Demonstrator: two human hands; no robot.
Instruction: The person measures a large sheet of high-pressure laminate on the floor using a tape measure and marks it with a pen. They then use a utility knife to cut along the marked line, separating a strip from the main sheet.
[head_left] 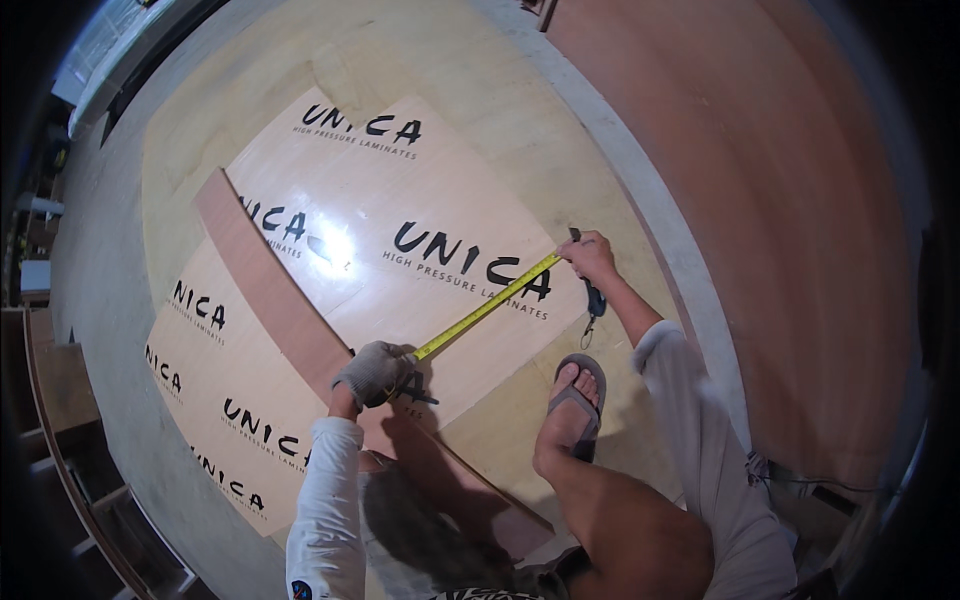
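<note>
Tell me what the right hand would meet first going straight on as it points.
For the right hand, the way over the tan surface looks free as far as shown; height above it is unclear.

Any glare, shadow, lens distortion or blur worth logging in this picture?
Head view: a white glare washes out part of the printed sheet; a dark shadow falls across the lower part of the wood strip; fisheye bending bows the edge of the big brown board, with black corners; the yellow tape looks reasonably sharp.
</note>
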